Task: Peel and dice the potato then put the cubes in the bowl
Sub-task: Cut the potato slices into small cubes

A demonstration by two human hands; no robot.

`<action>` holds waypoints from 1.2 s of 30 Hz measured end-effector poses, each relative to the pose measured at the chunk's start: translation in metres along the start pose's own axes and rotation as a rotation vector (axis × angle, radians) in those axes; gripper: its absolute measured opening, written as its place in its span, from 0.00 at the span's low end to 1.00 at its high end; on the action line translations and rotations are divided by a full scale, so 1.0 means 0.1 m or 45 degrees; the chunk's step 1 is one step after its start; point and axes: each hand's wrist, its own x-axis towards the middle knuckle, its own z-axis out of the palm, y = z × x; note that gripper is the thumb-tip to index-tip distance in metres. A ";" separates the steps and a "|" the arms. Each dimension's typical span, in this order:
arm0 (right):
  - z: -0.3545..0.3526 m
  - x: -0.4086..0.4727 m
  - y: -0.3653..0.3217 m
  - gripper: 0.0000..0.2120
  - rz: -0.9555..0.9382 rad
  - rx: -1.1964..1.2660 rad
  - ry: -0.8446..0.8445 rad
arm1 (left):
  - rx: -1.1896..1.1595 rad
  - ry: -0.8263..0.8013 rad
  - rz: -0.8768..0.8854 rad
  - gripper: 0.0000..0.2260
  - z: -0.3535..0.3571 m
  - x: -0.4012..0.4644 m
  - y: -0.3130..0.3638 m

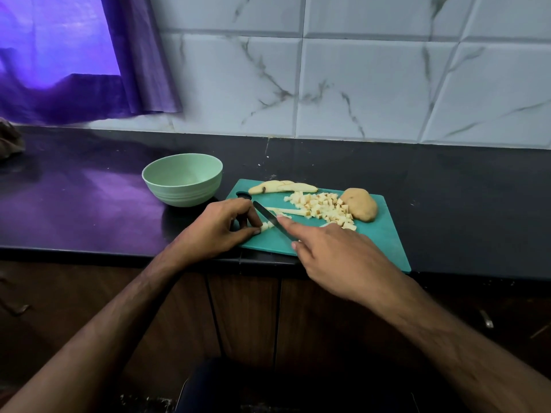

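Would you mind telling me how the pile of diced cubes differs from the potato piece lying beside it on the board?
The diced cubes are small, pale and peeled; the potato piece is one large rounded lump with brown skin still showing. The cubes are scattered loosely, while the piece sits whole at their right. Both rest on the green cutting board, neither in the bowl.

Dim indoor light; violet daylight glows through the curtain (59,55) at the worktop's (89,189) far left corner, sheening it purple. Tile lines bow toward the edges; lower foreground dark.
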 end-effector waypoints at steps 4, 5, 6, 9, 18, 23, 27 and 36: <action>0.10 -0.12 -0.06 0.26 0.006 -0.038 -0.036 | -0.005 -0.009 0.027 0.05 0.00 0.01 -0.02; 0.13 -0.11 -0.07 0.26 0.009 -0.049 -0.032 | -0.007 -0.014 0.031 0.05 -0.01 0.02 -0.02; 0.16 -0.08 -0.08 0.26 0.009 -0.052 -0.026 | -0.011 -0.017 0.032 0.05 -0.01 0.02 -0.03; 0.18 0.05 -0.10 0.26 0.003 -0.050 -0.016 | -0.022 -0.016 0.030 0.05 -0.01 0.02 -0.03; 0.05 -0.08 -0.05 0.25 -0.010 0.019 -0.015 | -0.030 0.068 -0.067 0.07 0.01 0.02 -0.03; 0.16 -0.06 -0.10 0.26 0.016 0.006 -0.021 | -0.042 0.035 -0.065 0.05 0.01 0.03 -0.06; 0.22 0.06 -0.15 0.26 -0.007 -0.016 -0.002 | -0.034 0.049 -0.071 0.05 0.02 0.02 -0.09; 0.22 0.01 -0.13 0.26 -0.041 -0.130 0.018 | 0.361 -0.083 0.234 0.09 0.05 0.00 -0.10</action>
